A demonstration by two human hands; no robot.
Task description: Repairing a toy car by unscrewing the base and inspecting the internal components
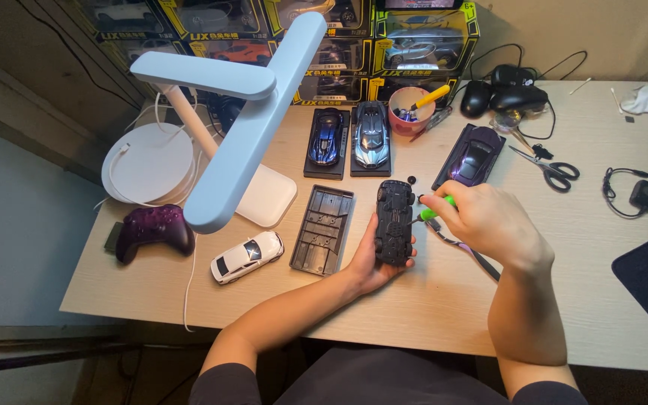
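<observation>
Wooden desk [444, 300], viewed from above. White desk lamp [241, 120] at left, arm reaching over the surface, round base beside it. Stacked yellow-edged model-car boxes [354, 37] along the rear wall. Dark purple game controller [154, 229] near left edge. Grey display base [323, 229], empty, just left of centre. Two blue model cars [349, 137] on black bases behind it; purple model car [474, 156] on base to the right. White model car [247, 256] near front edge. Scissors [553, 169] and pink cup [412, 110] further back.

Left hand [373, 264]: clamped around black model car [394, 222], underside up, held just above desk centre.

Right hand [485, 217]: closed on green-handled screwdriver [436, 210], tip against car underside.
</observation>
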